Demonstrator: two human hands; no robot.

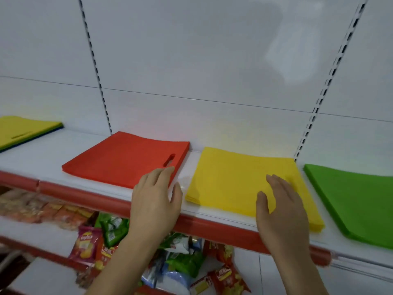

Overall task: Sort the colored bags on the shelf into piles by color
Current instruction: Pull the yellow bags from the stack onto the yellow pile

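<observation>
yellow pile (244, 182): thin, floppy, light; lift top bag at near edge
left hand (154, 201): open, empty
right hand (280, 211): open, fingers over yellow pile

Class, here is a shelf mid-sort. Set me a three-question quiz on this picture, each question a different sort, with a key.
1. True or false: the left hand grips the red pile.
2. Multiple choice: which pile does the right hand hover over or touch? A. green pile B. yellow pile C. red pile
3. Fill in: at the far left lies a mixed stack with a ____ bag on top.

Key
1. False: its fingers are relaxed and open, the tips at the red pile's near corner, holding nothing.
2. B.
3. Yellow; darker edges show beneath it, so that stack looks unsorted.
</observation>
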